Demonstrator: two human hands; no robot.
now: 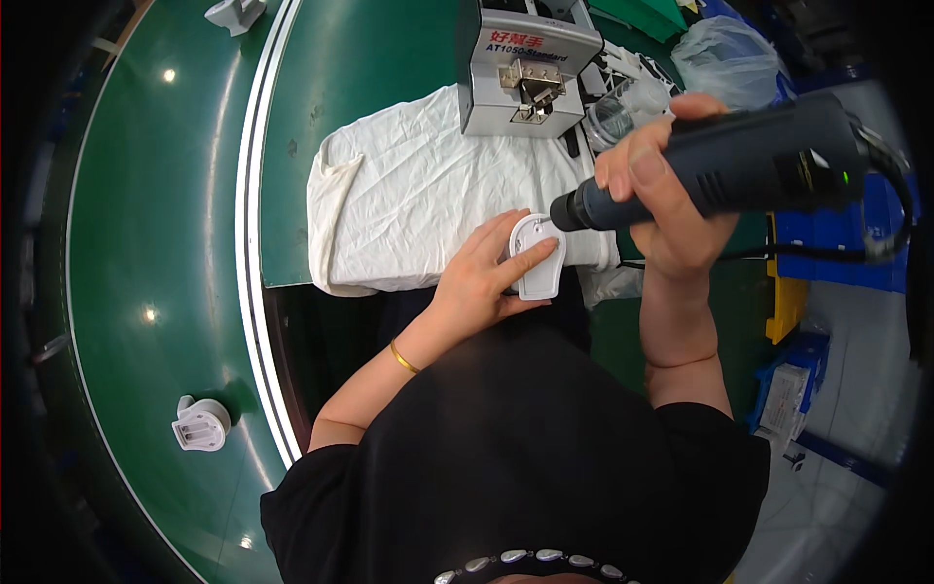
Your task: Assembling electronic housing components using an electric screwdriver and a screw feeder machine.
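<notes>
Left hand (477,277) half-curled, holding white casing (541,283); right hand (678,195) closed round screwdriver (769,161), bit (547,219) at casing. Looks mid-drive; done/left unclear.

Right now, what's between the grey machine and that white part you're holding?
White cloth lies between the grey machine and the held plastic part, in the head view.

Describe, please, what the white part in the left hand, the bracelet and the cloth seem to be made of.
White part: probably moulded plastic, satin, judging by its smooth surface and rounded edges.
Bracelet: likely polished metal, from its yellow shine; solid or plated, I cannot tell.
Cloth: matte fabric, perhaps cotton, from its creases.
</notes>
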